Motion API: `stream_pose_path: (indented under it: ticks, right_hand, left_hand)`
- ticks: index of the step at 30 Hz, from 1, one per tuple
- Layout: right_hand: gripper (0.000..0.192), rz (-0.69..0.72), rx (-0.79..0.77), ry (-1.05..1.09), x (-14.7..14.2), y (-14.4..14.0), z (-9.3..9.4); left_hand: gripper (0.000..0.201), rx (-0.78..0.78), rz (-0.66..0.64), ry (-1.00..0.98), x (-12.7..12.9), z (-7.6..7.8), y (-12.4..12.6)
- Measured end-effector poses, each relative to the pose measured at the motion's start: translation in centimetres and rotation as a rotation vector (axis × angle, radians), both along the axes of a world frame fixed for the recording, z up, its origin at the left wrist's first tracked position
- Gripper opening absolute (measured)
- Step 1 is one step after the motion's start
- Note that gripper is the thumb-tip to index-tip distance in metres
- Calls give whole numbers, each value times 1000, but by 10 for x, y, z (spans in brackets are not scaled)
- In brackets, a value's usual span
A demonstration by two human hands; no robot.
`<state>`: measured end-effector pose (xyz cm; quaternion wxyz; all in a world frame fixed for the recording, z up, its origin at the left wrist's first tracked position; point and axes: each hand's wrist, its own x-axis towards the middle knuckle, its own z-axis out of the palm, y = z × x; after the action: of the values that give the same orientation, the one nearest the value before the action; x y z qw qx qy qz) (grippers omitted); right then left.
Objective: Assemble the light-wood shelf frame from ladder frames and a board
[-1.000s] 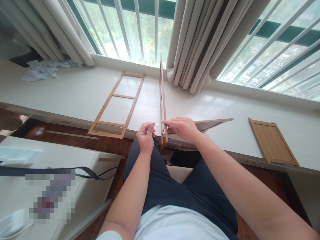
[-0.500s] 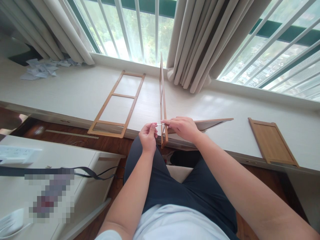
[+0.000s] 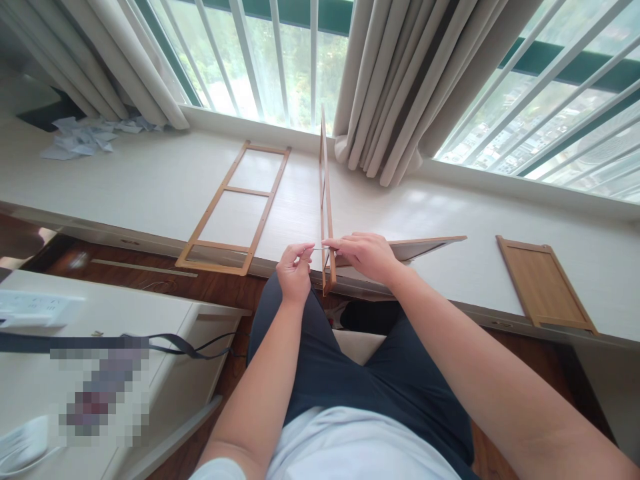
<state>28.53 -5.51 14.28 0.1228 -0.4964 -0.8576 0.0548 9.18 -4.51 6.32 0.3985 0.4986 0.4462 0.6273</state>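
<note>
Between finger and thumb, my left hand pinches a thin silvery metal rod, probably a hex key. Its far end meets the side of an upright wooden frame, seen nearly edge-on. My right hand is closed on the near part of that frame, its fingertips by the rod's end; the contact point is too small to make out. A wooden-edged panel reaches right from behind my right hand, its near end hidden by the hand.
An open wooden frame with crossbars lies on the white sill, overhanging its front edge. At right lies a solid wooden panel. Paper scraps are heaped far left. A white desk with a dark strap stands at left.
The fingers of my left hand have shifted slightly and turned on the metal rod. My right hand and the upright frame stay in place.
</note>
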Motion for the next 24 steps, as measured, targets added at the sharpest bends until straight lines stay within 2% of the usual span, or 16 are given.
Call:
stream_pose_path:
  ticks: [11, 15, 20, 24]
  right_hand:
    - [50, 6, -1, 7, 0, 0, 0]
    - [50, 11, 0, 17, 1, 0, 0]
    - [50, 8, -2, 18, 0, -1, -1]
    - [49, 4, 7, 11, 0, -1, 0]
  left_hand:
    - [16, 102, -34, -6, -4, -3, 4]
    - [21, 138, -63, -47, -2, -4, 4]
    - [22, 122, -91, -38, 0, -6, 2]
    - [17, 20, -52, -38, -5, -18, 9]
